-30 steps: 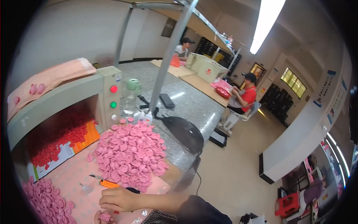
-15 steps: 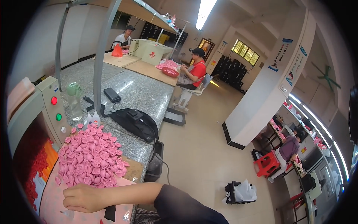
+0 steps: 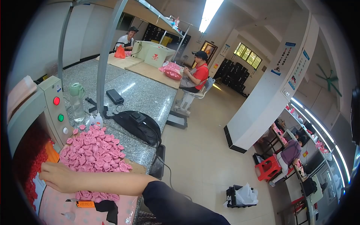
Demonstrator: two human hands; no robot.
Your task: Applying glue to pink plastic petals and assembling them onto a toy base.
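While right hand (image 3: pixel 56 176) stretches leftward beside pink pieces (image 3: pixel 93 152), grip unclear, perhaps empty.

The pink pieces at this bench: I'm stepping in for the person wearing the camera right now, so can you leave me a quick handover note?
Right hand: stretched across to the left, resting at the lower edge of the pile of pink pieces; whether its grip holds a piece cannot be told.
Left hand: out of view.
Things: the pile sits heaped on the bench beside the grey control box with red and green buttons. Red pieces lie in the opening left of it. An orange utility knife lies on the pink mat below the arm.
Done: not readable from this view.
Left: the pile is still large.
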